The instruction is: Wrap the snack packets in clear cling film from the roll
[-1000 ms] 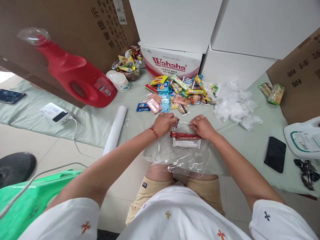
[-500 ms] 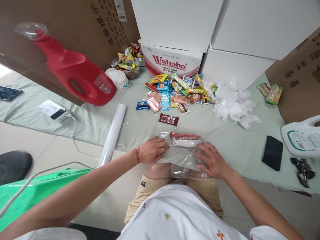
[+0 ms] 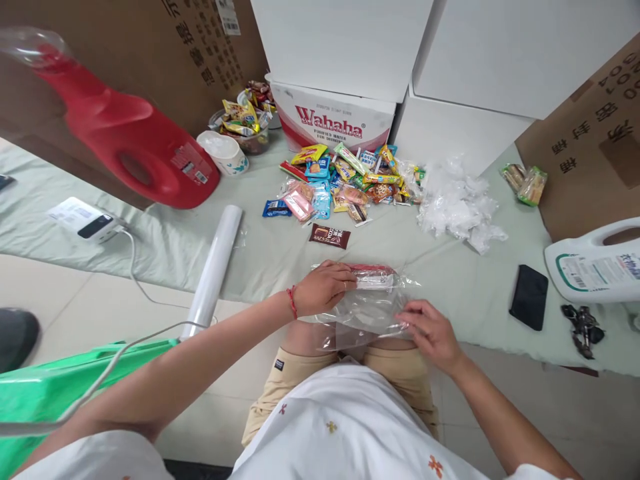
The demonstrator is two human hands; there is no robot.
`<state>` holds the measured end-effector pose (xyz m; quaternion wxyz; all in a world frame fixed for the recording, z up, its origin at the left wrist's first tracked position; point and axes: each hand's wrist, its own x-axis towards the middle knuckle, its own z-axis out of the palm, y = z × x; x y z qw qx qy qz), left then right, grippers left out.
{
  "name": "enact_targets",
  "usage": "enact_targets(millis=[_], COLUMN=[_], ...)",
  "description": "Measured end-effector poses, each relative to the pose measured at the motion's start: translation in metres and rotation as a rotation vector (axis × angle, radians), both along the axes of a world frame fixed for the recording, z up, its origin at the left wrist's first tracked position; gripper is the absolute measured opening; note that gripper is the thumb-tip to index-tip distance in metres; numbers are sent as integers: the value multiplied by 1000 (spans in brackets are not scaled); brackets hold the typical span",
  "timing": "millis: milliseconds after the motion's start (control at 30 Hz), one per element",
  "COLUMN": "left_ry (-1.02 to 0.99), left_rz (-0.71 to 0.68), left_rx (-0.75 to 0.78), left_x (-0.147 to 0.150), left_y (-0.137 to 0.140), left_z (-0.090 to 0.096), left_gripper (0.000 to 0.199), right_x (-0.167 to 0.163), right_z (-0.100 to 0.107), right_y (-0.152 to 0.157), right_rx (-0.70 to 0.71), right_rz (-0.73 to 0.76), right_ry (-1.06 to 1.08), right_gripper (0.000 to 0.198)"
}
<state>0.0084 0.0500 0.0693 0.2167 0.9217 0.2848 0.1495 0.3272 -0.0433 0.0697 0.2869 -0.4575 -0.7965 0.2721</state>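
A clear plastic film (image 3: 367, 313), perhaps a bag, lies over the cloth's front edge and hangs above my knees. A red-wrapped snack bar (image 3: 373, 268) and a white-wrapped snack bar (image 3: 375, 283) lie side by side at its far edge. My left hand (image 3: 327, 288) presses on the bars' left end, its fingers together and gripping the film there. At the near right corner my right hand (image 3: 431, 335) pinches the film between thumb and fingers. A brown cocoa snack packet (image 3: 329, 236) lies flat just beyond my hands.
A pile of wrapped snacks (image 3: 345, 180) and crumpled clear plastic (image 3: 460, 200) lie farther back, before a Wahaha carton (image 3: 333, 120). Left are a white roll (image 3: 214, 270), a red jug (image 3: 145, 147) and a paper cup (image 3: 225, 153). Right are a black phone (image 3: 529, 297), keys (image 3: 583, 330) and a white bottle (image 3: 595, 263).
My left hand has slid right onto the ends of the bars. My right hand has drawn back toward me and closed into a pinch on the film.
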Motion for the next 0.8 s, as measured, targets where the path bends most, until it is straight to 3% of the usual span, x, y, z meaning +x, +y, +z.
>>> enact_targets(millis=[133, 300, 367, 433, 600, 700, 800], left_ry=[-22, -71, -153, -229, -87, -91, -129], left_rz=[-36, 20, 82, 130, 193, 388, 849], left_rx=[-59, -131, -125, -24, 329, 329, 168], left_x=[-1, -7, -12, -14, 4, 19, 18], left_y=[7, 6, -4, -23, -83, -93, -73], left_z=[-7, 8, 12, 9, -29, -41, -36], left_gripper=[43, 63, 65, 61, 52, 22, 20], right_x=[-5, -30, -38, -41, -37, -35, -35], right_z=[20, -5, -18, -26, -31, -31, -31], right_y=[65, 136, 145, 144, 137, 139, 142], right_rx=[-167, -252, -270, -260, -256, -266, -284], right_rz=[-152, -301, -310, -318, -323, -314, -294], right_ry=[41, -214, -294, -300, -281, -255, -242], right_gripper=[31, 21, 18, 18, 20, 19, 22])
